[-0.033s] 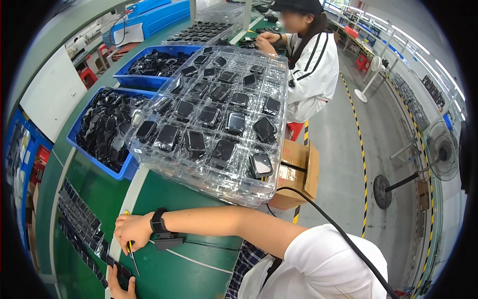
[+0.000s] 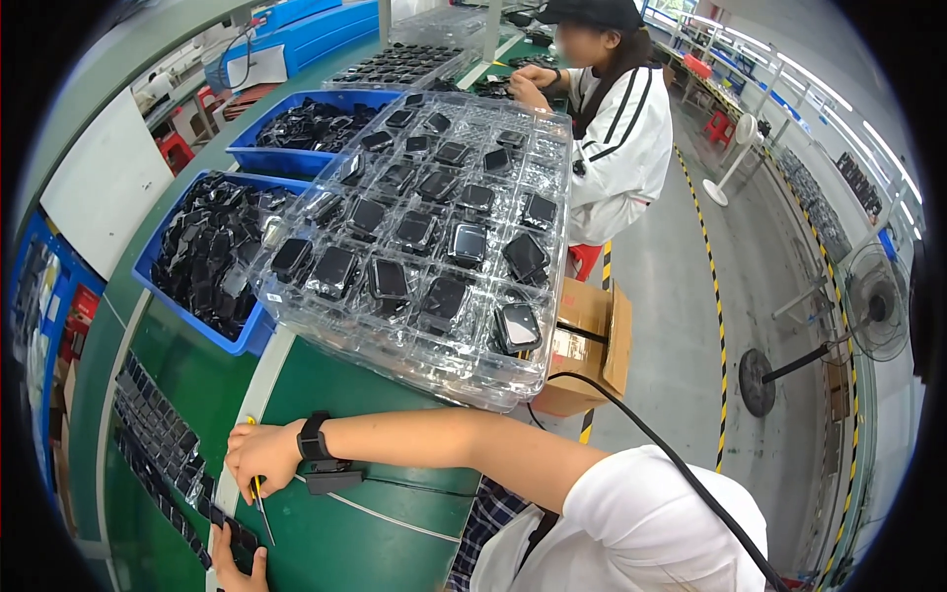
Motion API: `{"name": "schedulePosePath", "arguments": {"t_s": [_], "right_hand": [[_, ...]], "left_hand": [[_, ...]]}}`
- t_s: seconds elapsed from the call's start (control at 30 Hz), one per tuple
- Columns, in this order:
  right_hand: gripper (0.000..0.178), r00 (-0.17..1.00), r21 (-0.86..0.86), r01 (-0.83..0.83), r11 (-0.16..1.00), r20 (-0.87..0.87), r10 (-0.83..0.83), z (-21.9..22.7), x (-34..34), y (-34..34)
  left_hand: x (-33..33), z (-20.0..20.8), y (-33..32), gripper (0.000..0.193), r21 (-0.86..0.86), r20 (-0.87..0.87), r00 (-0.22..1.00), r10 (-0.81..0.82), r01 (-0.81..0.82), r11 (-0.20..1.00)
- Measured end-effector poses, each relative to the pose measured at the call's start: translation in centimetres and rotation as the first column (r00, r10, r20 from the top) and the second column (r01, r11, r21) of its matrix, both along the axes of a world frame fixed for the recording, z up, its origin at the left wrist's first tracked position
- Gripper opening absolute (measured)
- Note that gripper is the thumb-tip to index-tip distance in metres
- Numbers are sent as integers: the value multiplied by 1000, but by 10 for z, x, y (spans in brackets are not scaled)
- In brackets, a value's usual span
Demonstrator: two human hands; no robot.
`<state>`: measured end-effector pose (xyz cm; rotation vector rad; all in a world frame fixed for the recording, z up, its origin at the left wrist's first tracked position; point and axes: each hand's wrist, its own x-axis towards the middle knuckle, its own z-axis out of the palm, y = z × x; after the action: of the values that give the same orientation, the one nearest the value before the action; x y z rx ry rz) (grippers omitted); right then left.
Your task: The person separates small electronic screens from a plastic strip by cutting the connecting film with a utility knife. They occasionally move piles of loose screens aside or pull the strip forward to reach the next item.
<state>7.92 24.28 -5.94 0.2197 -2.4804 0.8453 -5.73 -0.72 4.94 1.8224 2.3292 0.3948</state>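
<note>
My right hand (image 2: 264, 460) is closed round a slim tool with a yellow-and-black handle (image 2: 257, 487). Its thin metal tip points down beside a black rectangular part (image 2: 240, 545). At the lower edge, my left hand (image 2: 233, 566) grips that part, thumb on one side and fingers on the other; the picture's edge cuts the hand off. Whether the tip touches the part I cannot tell. Just beyond lie rows of small dark square pieces (image 2: 158, 414) on the green bench. A black strap (image 2: 315, 440) with a dark box (image 2: 333, 480) sits at my right wrist.
Stacked clear trays (image 2: 434, 326) of black watch-like cases stand above my right arm. Blue bins (image 2: 237, 342) of dark parts are at left. A cardboard box (image 2: 592, 340) and black cable (image 2: 656, 434) are at right. A co-worker (image 2: 621, 138) sits farther off.
</note>
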Motion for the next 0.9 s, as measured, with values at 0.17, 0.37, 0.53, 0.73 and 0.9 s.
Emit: {"name": "schedulePosePath", "arguments": {"t_s": [0.17, 0.37, 0.53, 0.73, 0.9], "right_hand": [[29, 986, 3, -93, 996, -140, 92, 16, -9, -26], [25, 988, -37, -113, 993, 103, 116, 54, 36, 5], [30, 980, -204, -99, 974, 149, 131, 74, 27, 0], [32, 979, -385, 135, 913, 193, -64, 70, 24, -12], [33, 969, -189, 28, 982, 246, 20, 68, 26, -15]], "left_hand": [[-16, -21, -41, 65, 92, 48, 992, 119, -123, 988], [5, -11, -5, 47, 164, 131, 991, 36, -58, 985], [-1, 4, -22, 36, 107, 166, 986, 20, -39, 994], [6, 6, -19, 21, 191, 111, 994, -4, -17, 982], [3, 12, -17, 19, 205, 155, 985, -80, 47, 978]]}}
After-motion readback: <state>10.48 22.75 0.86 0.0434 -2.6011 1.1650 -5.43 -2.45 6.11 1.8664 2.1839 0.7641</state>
